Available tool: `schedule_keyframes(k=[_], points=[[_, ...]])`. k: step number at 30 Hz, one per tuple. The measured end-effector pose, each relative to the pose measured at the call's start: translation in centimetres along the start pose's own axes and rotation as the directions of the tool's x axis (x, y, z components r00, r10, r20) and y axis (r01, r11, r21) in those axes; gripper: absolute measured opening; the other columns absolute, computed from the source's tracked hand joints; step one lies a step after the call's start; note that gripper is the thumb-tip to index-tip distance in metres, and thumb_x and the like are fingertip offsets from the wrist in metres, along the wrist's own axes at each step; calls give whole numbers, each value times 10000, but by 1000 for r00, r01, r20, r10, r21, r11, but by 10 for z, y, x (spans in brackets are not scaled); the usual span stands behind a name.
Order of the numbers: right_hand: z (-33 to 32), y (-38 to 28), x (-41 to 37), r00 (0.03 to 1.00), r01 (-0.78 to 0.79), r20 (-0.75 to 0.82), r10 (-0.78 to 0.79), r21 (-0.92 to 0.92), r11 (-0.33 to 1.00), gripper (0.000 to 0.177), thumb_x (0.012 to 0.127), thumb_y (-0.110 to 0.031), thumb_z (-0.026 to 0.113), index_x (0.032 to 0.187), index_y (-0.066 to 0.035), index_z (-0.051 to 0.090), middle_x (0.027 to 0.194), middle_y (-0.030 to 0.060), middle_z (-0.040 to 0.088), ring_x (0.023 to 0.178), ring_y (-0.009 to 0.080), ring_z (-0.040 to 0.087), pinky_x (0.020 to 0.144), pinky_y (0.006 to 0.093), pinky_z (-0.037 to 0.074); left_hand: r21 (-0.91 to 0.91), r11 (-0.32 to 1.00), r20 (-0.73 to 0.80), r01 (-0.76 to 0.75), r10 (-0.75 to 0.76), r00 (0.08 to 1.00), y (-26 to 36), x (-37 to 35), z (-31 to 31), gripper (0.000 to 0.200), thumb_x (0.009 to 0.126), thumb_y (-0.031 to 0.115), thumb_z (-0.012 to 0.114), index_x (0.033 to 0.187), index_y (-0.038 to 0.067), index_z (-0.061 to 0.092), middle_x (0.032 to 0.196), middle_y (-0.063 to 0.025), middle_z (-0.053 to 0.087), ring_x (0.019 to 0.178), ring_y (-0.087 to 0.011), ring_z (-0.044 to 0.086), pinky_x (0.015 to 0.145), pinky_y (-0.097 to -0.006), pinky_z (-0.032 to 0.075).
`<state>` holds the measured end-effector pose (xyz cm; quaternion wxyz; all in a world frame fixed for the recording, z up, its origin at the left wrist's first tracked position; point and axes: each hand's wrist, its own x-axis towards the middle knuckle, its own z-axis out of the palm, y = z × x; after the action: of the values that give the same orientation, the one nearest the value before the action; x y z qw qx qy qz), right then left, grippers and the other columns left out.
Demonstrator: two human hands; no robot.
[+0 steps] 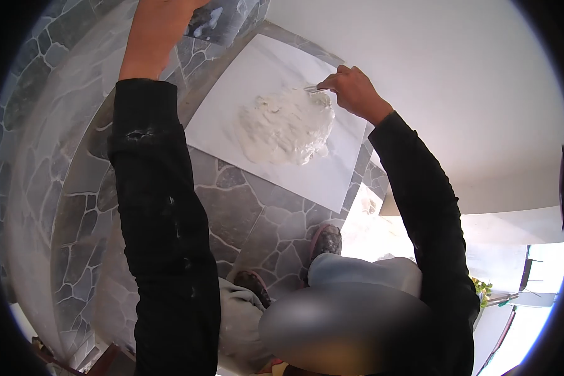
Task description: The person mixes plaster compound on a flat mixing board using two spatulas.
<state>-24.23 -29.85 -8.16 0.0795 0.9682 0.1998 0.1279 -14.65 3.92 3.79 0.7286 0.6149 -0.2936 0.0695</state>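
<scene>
My right hand [355, 94] is closed on a thin metal tool [314, 89]. The tool's end is at the upper right edge of a wet-looking white paste heap [288, 128]. This heap is spread over a pale marbled slab [232, 100] that lies on the floor. At the top edge of the view, my left hand [163, 28] reaches forward, its fingers mostly cut off by the frame. Close beside it is a dark, flat, sheet-like thing [222, 22] smeared with white. I cannot tell whether my left hand holds it.
Grey stone-patterned flooring [229, 210] surrounds the slab. A pale wall [457, 94] rises along the right. My shoes [326, 243] are just below the slab's near edge, and bright light falls on the floor at the right. Some green leaves [482, 289] show at the lower right.
</scene>
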Motion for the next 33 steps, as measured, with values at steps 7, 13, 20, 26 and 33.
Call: schedule_keyframes(k=[7, 13, 20, 26, 33], points=[[-2, 10, 8, 994, -65, 87, 65, -8, 998, 405, 732, 61, 652, 1019, -184, 801, 783, 80, 680, 846, 264, 631, 753, 372, 481, -17, 1000, -55, 14, -15, 998, 6, -3, 5, 99, 955, 80, 610, 1008, 20, 668, 766, 47, 580, 626, -42, 515, 571, -212, 420], [-9, 15, 3, 971, -114, 217, 101, 45, 992, 421, 735, 62, 623, 1033, -179, 797, 810, 70, 696, 869, 262, 628, 768, 374, 474, 95, 995, 81, -10, 2, 997, 7, 1, -5, 87, 954, 82, 613, 996, 32, 670, 745, 59, 568, 617, -36, 507, 563, -210, 403], [-2, -13, 9, 972, -31, 232, 25, 24, 999, 381, 765, 39, 654, 1039, -185, 795, 818, 60, 697, 864, 246, 636, 772, 391, 479, 137, 990, 79, -23, 12, 997, 3, 4, 2, 86, 953, 84, 617, 994, 34, 674, 743, 61, 566, 608, -37, 491, 567, -210, 403], [-9, -11, 34, 999, 39, 6, -40, 32, 999, 465, 746, 85, 626, 1068, -204, 796, 833, 51, 703, 870, 234, 615, 793, 365, 470, 92, 996, 48, -14, 10, 999, 2, 4, 1, 99, 958, 89, 619, 1008, 26, 677, 761, 53, 585, 617, -37, 500, 569, -210, 401], [-30, -12, 32, 983, 27, 184, -24, -13, 1000, 380, 763, 20, 653, 1035, -201, 800, 781, 74, 676, 841, 250, 628, 755, 380, 485, 113, 993, 56, -18, 12, 998, 8, 1, 1, 145, 957, 93, 626, 1064, 14, 686, 777, 55, 595, 636, -28, 504, 574, -204, 405]])
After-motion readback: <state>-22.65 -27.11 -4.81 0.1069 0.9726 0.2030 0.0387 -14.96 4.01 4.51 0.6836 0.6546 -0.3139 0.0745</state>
